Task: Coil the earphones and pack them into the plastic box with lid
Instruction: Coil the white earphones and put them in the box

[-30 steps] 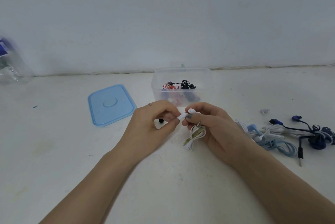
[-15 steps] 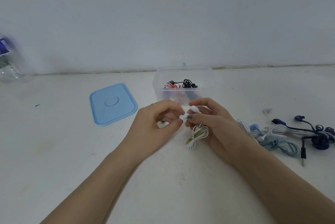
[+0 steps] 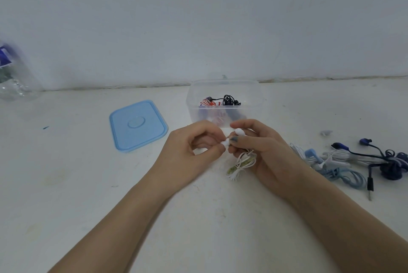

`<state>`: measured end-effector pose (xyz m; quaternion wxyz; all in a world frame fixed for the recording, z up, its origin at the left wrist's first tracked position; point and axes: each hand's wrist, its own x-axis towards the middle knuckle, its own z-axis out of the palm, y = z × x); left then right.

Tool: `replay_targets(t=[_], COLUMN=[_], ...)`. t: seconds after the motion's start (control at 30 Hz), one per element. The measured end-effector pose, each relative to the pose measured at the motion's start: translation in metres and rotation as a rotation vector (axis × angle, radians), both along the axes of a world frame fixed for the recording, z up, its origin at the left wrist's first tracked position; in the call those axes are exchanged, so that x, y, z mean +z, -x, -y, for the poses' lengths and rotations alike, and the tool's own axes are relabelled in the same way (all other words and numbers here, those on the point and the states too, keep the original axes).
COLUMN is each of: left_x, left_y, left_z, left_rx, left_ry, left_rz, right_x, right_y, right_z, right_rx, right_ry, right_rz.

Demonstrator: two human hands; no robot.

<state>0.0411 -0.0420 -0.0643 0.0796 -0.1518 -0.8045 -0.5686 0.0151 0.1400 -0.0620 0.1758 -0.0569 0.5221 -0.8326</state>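
Note:
My right hand [image 3: 262, 151] holds a coiled bundle of white earphones [image 3: 241, 163] just above the table, one white earbud sticking up over its fingers. My left hand [image 3: 194, 149] pinches the other white earbud between thumb and forefinger, touching the right hand's fingertips. Right behind both hands stands the clear plastic box [image 3: 225, 87], open, with black and red-white coiled earphones inside. Its blue lid [image 3: 138, 124] lies flat on the table to the left of the box.
To the right lie loose earphones: a white and light-blue tangle [image 3: 331, 164] and a dark-blue set [image 3: 390, 162] with its jack pointing toward me. A clear plastic bottle [image 3: 13, 74] stands at the far left by the wall.
Both hands have stayed in front of the box. The fingers have shifted slightly on the white earbuds, and the right hand's earbud stands a little higher.

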Motion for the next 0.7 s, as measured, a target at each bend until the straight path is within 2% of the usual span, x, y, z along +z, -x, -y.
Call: replay_targets(t=[0.3,0.7], left_x=[0.0031,0.0082], left_y=[-0.001,-0.0021], left_z=[0.0033,0.0032], left_rx=[-0.098,-0.101], left_ry=[-0.161,-0.192], left_rz=[0.107,0.166], right_x=[0.0038,0.0036], right_y=[0.0006,-0.0016], right_z=[-0.0042,-0.0014], right_rx=[0.078,0.105], right_ry=[0.017,0.047], right_rz=[0.056,0.091])
